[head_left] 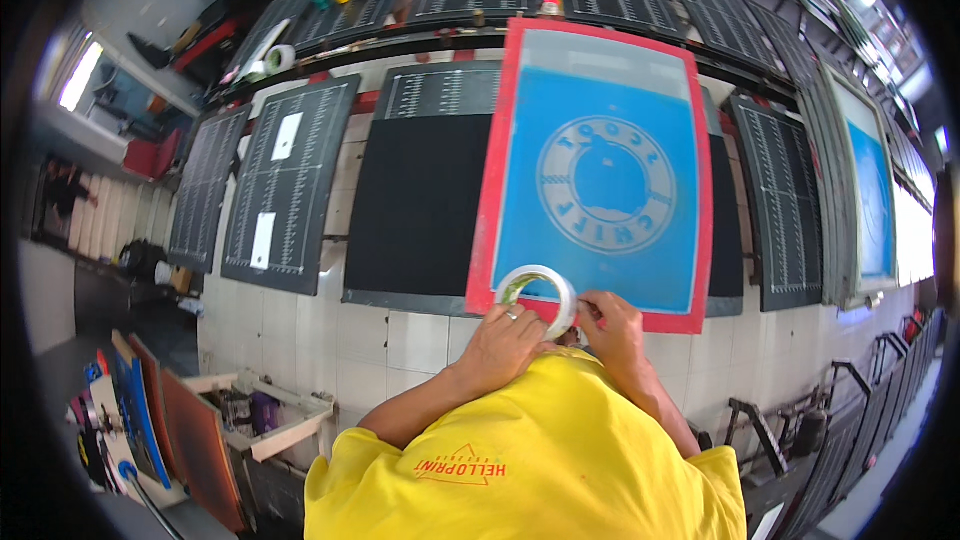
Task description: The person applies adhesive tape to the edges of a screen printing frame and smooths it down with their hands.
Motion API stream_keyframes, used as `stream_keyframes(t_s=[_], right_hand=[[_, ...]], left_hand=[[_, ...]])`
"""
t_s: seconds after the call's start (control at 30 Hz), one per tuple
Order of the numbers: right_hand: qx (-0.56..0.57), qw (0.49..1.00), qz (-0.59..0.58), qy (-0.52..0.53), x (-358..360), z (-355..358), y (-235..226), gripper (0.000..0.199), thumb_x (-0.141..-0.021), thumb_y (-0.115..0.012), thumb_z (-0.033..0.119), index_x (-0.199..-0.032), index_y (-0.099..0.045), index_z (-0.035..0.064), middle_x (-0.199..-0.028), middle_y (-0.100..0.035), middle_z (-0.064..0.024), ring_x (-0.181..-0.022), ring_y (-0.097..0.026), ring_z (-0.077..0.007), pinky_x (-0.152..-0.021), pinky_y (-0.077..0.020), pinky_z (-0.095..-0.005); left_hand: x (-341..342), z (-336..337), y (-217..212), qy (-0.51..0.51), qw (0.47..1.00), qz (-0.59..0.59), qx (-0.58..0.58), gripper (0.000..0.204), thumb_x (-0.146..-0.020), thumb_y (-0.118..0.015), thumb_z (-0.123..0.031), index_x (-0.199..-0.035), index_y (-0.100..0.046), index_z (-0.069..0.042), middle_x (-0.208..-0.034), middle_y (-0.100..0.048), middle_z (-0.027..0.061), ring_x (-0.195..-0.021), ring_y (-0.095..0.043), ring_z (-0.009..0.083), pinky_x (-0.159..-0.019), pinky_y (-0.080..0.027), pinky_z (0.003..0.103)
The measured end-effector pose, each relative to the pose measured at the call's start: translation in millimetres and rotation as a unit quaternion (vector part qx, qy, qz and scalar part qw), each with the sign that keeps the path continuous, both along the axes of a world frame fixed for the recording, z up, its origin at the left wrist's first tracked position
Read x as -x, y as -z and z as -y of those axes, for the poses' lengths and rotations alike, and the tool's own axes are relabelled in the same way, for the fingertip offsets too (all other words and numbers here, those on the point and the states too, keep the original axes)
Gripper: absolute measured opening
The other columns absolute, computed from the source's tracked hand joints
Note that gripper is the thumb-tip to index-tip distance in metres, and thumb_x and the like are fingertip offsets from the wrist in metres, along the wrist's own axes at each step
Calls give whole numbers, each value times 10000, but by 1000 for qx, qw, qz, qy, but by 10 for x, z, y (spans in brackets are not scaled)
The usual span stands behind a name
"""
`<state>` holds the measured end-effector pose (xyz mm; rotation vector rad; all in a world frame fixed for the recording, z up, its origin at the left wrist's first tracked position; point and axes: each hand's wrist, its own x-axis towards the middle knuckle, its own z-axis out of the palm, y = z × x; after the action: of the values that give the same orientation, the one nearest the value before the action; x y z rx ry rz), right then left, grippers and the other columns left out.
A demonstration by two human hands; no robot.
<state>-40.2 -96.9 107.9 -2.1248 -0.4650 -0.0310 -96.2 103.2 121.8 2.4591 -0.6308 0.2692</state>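
Yellow fabric of the person's shirt (540,460) is filling the lower middle of the view, and both forearms are reaching up from it to the near edge of a printing screen (600,165), a red-framed panel with blue mesh and a pale round design, which is lying on a dark platen (420,200). Left hand (505,345) is gripping a roll of pale tape (540,295), fingers curled closed around its lower rim so that the ring is standing upright against the screen's bottom rail. Right hand (612,325) is sitting just beside the roll, fingertips pinched together close to its edge; whether they are holding a loose tape end is too small to tell. More dark platens (285,180) are fanning out to either side, and another blue screen (868,180) is leaning at the right. By its look, the roll is a light, stiff ring, easy to hold through the hollow core or by the rim, while the tape itself is probably thin and sticky, apt to fold on itself. The screen's mesh looks taut and delicate, so the red frame is the safer place to grasp.
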Motion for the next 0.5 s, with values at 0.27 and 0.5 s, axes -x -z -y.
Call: stream_keyframes(t_s=[0.27,0.5], right_hand=[[-60,982,-108,-140,-66,195,10,133,-825,-685,1,-933,-608,8,-833,-635,-114,-670,-625,-229,-605,-505,-342],[-167,933,-314,-49,-68,270,225,136,-879,-719,107,-938,-635,18,-783,-634,-26,-708,-578,-87,-622,-463,-255]], left_hand=[[-74,-153,32,43,999,10,-21,341,-798,-741,-326,-877,-592,-29,-828,-605,124,-802,-599,311,-748,-455,410],[-228,-187,-209,97,987,-103,-81,456,-822,-715,-441,-921,-597,-12,-769,-658,143,-750,-648,332,-741,-499,409]])
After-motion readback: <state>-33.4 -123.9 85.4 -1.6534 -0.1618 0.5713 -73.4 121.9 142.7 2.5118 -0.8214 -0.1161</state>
